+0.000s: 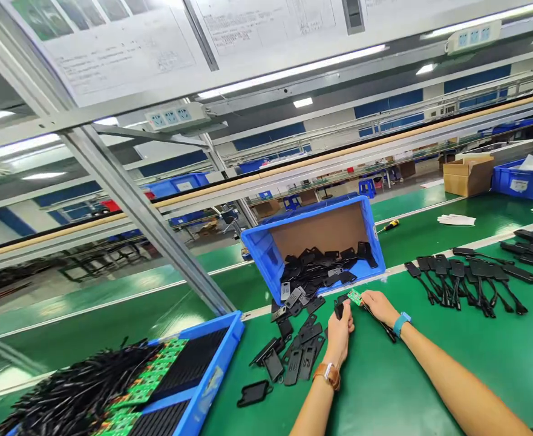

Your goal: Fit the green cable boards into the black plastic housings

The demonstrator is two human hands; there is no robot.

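With a row of finished black cabled housings (466,275) laid aside and many loose shells (300,354) left, the left hand (340,330) pinches a black plastic shell (339,307) while the right hand (379,306) grips a small green circuit board (354,296) above the green mat (384,387).

Factory assembly line: long green benches (384,387), blue parts bins (266,248), overhead work instructions (125,54).

The left hand (340,330) grips a black plastic shell (339,307); the right hand (379,306) pinches a small green circuit board (354,297) just beside it. Loose black shells (297,354) lie left of the grip, a tipped blue bin (311,245) just beyond, and finished cabled pieces (466,275) sit off to the right.
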